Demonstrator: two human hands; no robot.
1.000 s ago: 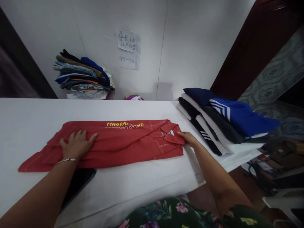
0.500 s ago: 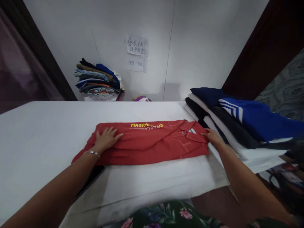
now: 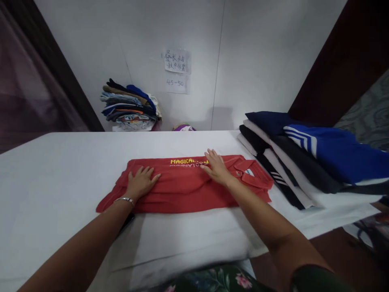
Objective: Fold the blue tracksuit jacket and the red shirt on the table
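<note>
A red collared shirt (image 3: 182, 190) lies folded lengthwise on the white table, its collar to the right and yellow lettering along the far side. My left hand (image 3: 140, 184) rests flat on its left part with the fingers spread. My right hand (image 3: 216, 167) is over the middle of the shirt, beside the lettering, fingers stretched out and covering the end of the words. Neither hand grips the cloth. A dark phone-like object (image 3: 127, 221) shows partly from under the shirt and my left wrist.
Folded garments (image 3: 304, 162) in black, white, grey and blue are piled on the right. Another clothes stack (image 3: 129, 107) stands beyond the far edge at the left, near a purple and white item (image 3: 184, 127). Handwritten paper signs (image 3: 178, 71) hang on the wall. The table (image 3: 60, 182) reaches left.
My right hand has let go of the collar end and moved left onto the middle of the shirt. My left hand stays flat in place. The view has shifted slightly.
</note>
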